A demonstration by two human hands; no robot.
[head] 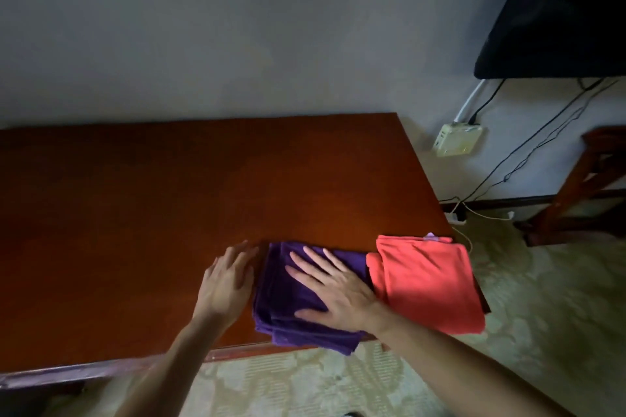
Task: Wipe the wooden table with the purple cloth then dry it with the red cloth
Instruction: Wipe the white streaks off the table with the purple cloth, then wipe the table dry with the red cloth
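A folded purple cloth (283, 301) lies on the wooden table (152, 206) near its front edge, one corner hanging a little over the edge. My right hand (333, 294) lies flat on top of it with fingers spread. My left hand (228, 281) rests flat on the bare wood just left of the purple cloth, fingers straight. A folded red cloth (428, 284) sits at the table's front right corner, touching the purple cloth and overhanging the right edge.
A grey wall stands right behind the table. To the right are a dark screen (559, 10), a wall socket box (457, 139) with cables running down, and a wooden chair frame (582, 186). Patterned floor lies below and to the right.
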